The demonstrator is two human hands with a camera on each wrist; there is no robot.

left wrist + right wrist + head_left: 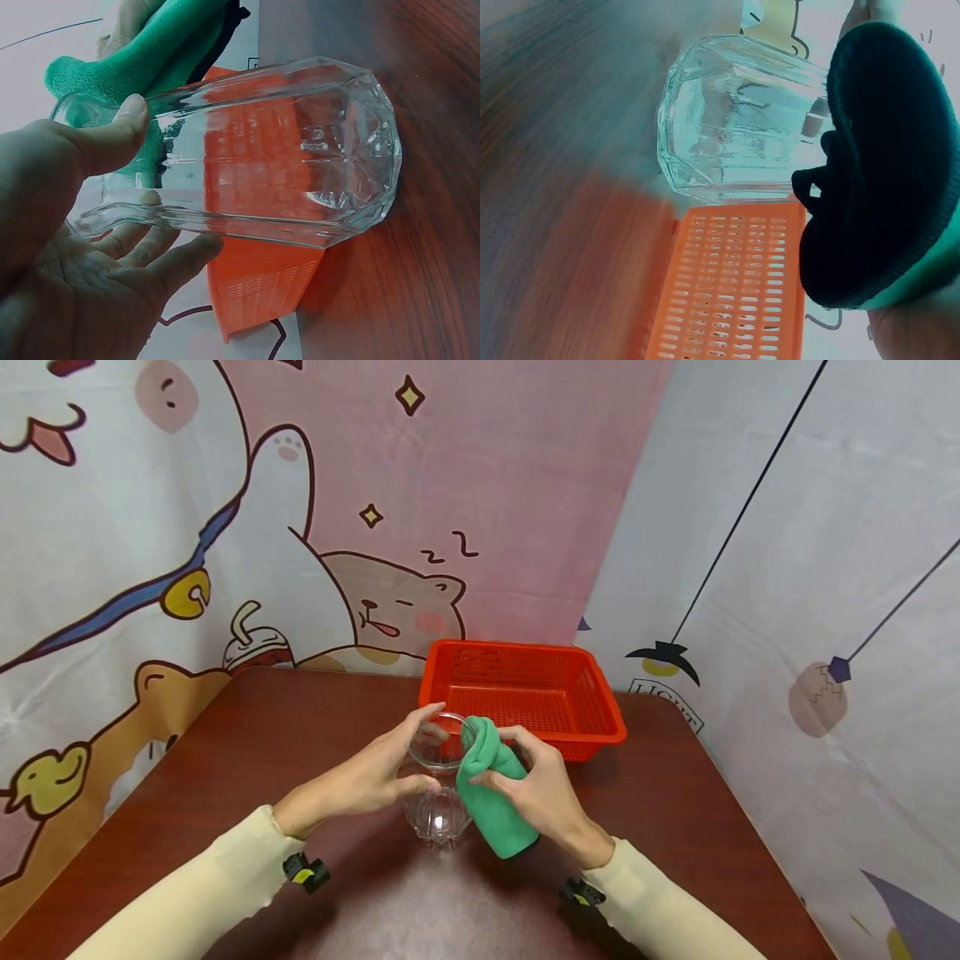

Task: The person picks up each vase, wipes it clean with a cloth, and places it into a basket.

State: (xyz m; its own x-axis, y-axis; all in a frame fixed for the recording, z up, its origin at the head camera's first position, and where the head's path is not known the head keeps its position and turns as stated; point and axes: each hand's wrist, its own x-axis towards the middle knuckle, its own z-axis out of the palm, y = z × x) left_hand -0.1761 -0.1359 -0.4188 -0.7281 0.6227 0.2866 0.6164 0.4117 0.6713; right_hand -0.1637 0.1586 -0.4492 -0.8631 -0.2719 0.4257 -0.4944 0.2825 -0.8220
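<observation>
A clear glass vase (438,814) with a ribbed body and a round mouth is upright in front of me, its base at or just over the table. My left hand (367,781) grips it near the rim, the thumb on one side and fingers on the other, as the left wrist view shows. In my right hand (547,789) a folded green cloth (498,810) is pinched, its top against the vase's rim. From the right wrist side, the cloth's dark underside (885,150) hides most of the fingers.
Behind the vase, a red perforated plastic basket (517,647) stands at the back of the brown table (315,710). Cartoon-printed cloth hangs (540,485) close behind the table and along both sides.
</observation>
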